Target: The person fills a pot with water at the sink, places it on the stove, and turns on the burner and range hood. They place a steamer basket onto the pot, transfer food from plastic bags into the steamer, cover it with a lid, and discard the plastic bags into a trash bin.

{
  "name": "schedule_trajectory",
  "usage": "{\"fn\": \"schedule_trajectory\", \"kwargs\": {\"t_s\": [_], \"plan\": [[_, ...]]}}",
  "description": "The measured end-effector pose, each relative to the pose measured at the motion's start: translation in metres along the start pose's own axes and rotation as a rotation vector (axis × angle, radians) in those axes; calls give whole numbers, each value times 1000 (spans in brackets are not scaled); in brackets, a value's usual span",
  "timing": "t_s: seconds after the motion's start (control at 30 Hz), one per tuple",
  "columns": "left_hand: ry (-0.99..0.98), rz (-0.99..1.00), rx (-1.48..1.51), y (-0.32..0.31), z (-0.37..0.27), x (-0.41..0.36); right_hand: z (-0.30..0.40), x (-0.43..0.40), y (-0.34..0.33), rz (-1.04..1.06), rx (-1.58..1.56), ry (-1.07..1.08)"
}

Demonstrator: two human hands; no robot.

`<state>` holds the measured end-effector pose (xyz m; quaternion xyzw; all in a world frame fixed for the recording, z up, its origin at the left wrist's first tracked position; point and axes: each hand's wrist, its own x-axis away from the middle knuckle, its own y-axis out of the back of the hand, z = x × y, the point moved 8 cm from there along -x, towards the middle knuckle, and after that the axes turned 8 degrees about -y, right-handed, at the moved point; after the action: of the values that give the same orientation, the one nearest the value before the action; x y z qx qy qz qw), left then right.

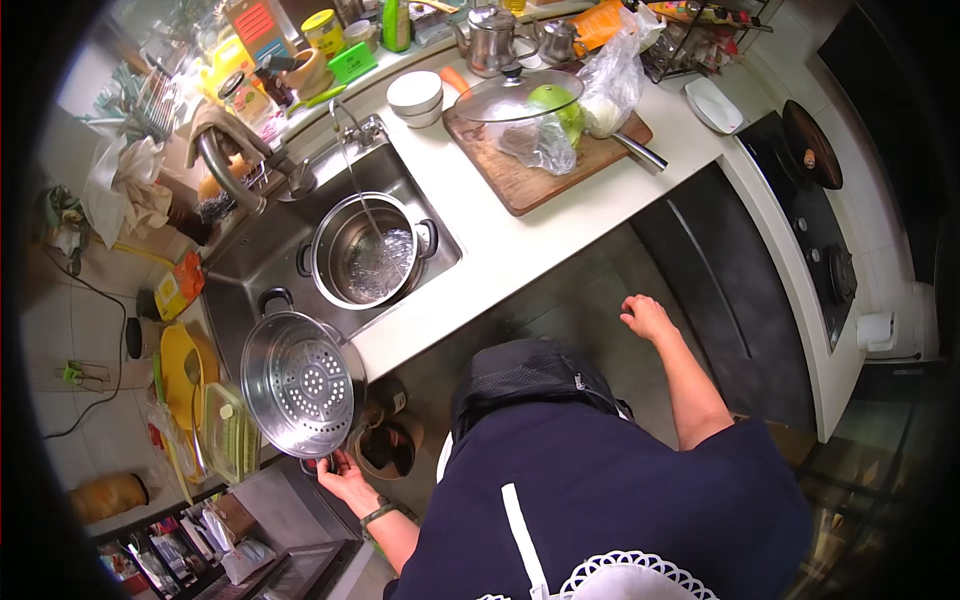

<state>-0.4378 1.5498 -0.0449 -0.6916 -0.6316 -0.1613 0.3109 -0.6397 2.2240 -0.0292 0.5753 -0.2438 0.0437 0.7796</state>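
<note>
My left hand (346,477) grips the near handle of a stainless steel steamer insert (304,384) with a perforated base, tilted over the sink's near left corner. My right hand (646,315) hangs over the floor, away from the counter, holding nothing, its fingers loosely curled. A steel pot (367,251) with two black handles stands in the sink (255,255). A thin stream of water from the small faucet (363,132) falls into the pot, and the water in it is rippling.
Right of the sink, a wooden cutting board (525,184) bears a glass lid (519,96), plastic bags and a knife handle (637,150). White bowls (415,97) stand behind it. A cooktop (806,225) is far right. A yellow basin (184,367) and a green plastic container (230,433) lie left.
</note>
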Motion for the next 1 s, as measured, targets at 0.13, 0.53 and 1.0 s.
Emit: {"fn": "schedule_trajectory", "kwargs": {"t_s": [0.13,0.53,1.0], "plan": [[-47,-40,33,-1,0,3,-64,-7,-40,60,-155,-138],[-190,-98,-48,5,-9,-9,-173,41,-131,321,-429,-664],[-155,-143,-19,-9,-8,13,-140,13,-112,209,-464,-492]]}}
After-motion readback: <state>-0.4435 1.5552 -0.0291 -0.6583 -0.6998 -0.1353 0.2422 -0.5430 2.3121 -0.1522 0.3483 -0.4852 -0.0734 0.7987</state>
